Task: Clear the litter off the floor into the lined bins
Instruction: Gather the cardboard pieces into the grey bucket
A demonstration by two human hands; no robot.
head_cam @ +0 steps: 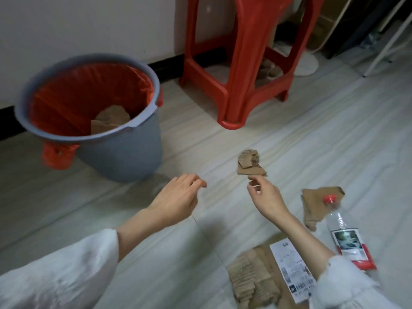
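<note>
On the floor just ahead of the right hand [266,197] lies a crumpled cardboard scrap [249,162], likely the next piece for the lined bin [124,152] on the left. Pinching its near edge firmly before lifting should keep it from slipping. Right-hand fingers [254,180] are loosely curled, nearly touching the scrap, holding nothing. The left hand [176,199] hovers relaxed and empty.
</note>
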